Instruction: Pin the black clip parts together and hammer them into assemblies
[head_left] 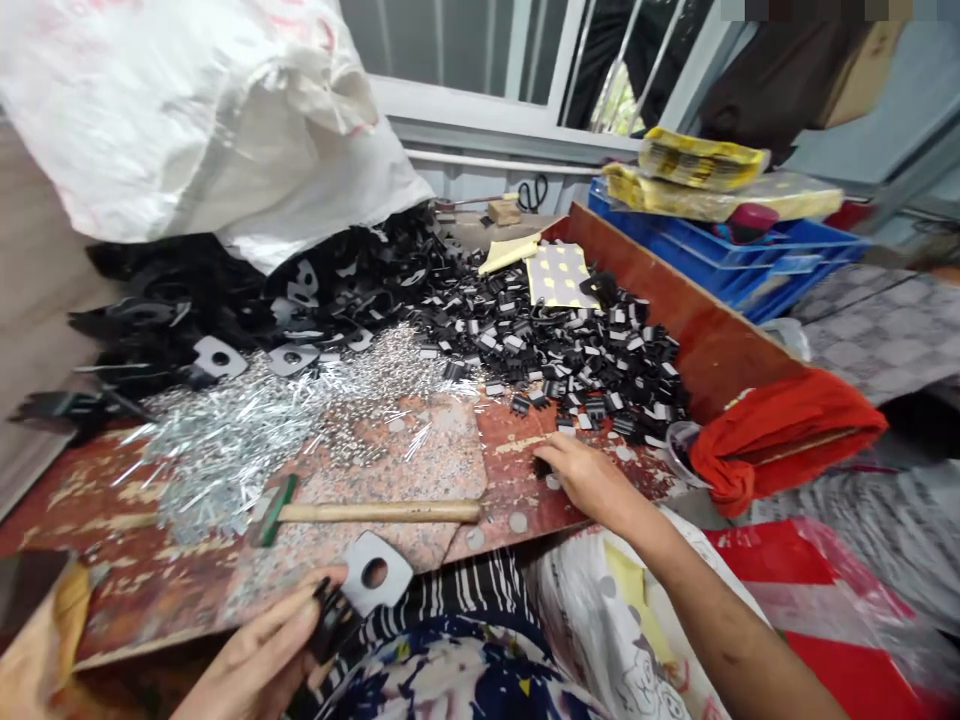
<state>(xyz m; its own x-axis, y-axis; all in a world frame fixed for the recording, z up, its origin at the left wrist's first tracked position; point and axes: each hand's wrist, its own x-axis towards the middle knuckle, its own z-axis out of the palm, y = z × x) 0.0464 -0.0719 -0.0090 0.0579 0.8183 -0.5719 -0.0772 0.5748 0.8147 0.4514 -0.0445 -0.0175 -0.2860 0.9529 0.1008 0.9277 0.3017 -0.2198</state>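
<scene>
My left hand [277,635] is closed on a black plastic part with a flat grey plate [377,574]; a round hole goes through the plate. It is held low, in front of the table's near edge. My right hand [581,475] is on the red table, its fingers pinched over a small dark piece that looks like a black clip [543,466], mostly hidden. Just beyond it spreads a pile of small black clips [547,350]. A hammer [375,513] with a green head and wooden handle lies on a speckled stone slab [442,455], between my hands.
Metal pins [232,430] and small springs [375,375] are heaped left of centre. Behind them are larger black parts [247,290] beneath a white sack [225,120]. A wooden board [652,300] edges the right side, with a blue crate [720,255] and red cloth [795,430] beyond.
</scene>
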